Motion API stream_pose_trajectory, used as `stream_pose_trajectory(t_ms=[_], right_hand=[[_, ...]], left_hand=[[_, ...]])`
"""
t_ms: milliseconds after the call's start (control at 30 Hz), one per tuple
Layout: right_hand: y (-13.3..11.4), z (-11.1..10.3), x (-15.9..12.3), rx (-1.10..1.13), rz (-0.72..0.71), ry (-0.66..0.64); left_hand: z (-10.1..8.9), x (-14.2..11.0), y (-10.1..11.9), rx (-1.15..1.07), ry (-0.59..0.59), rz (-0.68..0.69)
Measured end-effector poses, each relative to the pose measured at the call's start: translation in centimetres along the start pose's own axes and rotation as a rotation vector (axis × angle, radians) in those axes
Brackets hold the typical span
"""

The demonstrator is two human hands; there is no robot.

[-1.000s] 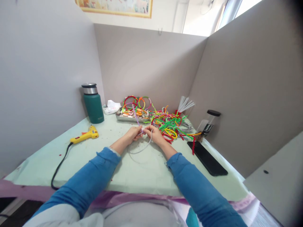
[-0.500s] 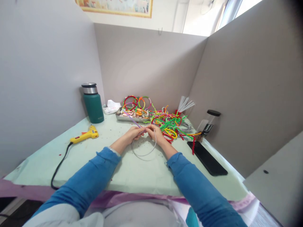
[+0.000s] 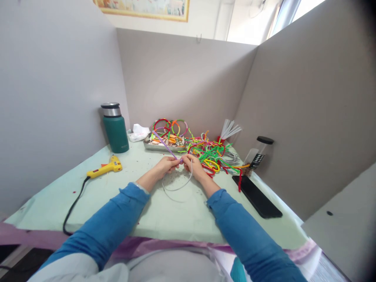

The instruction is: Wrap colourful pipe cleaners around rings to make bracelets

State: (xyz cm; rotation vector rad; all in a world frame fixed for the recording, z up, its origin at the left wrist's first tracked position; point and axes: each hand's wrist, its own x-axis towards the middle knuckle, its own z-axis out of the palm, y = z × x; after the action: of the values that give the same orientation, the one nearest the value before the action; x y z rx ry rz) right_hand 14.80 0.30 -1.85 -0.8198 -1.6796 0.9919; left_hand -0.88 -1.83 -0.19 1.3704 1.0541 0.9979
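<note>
Both my hands meet over the middle of the table, fingers pinched close together. My left hand (image 3: 167, 165) is closed on a thin grey wire hoop (image 3: 179, 189), which hangs in a loop below my fingers. A purple pipe cleaner (image 3: 165, 144) sticks up and leftward from between the hands. My right hand (image 3: 192, 163) pinches the lower end of that pipe cleaner against the wire. My fingertips partly hide the spot where wire and pipe cleaner meet.
Behind my hands lie a metal tray (image 3: 164, 147) of small pieces and a tangle of coloured pipe cleaners (image 3: 211, 150). A yellow glue gun (image 3: 105, 167) and green bottle (image 3: 115, 133) are left. A black phone (image 3: 258, 197) and clear bottle (image 3: 260, 153) are right.
The purple pipe cleaner has risen slightly and shows more of its length. My fingers have shifted a little, and the wire hoop has moved slightly left.
</note>
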Motion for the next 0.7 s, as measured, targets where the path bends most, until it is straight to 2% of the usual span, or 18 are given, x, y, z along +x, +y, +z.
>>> stream_pose_trajectory(t_ms=[467, 700], right_hand=[[-0.51, -0.14, 0.05, -0.052, -0.009, -0.009], [-0.79, 0.14, -0.21, -0.023, 0.023, -0.031]], left_hand=[[0.14, -0.65, 0.64, 0.026, -0.005, -0.026], [0.41, -0.67, 0.89, 0.055, 0.092, -0.03]])
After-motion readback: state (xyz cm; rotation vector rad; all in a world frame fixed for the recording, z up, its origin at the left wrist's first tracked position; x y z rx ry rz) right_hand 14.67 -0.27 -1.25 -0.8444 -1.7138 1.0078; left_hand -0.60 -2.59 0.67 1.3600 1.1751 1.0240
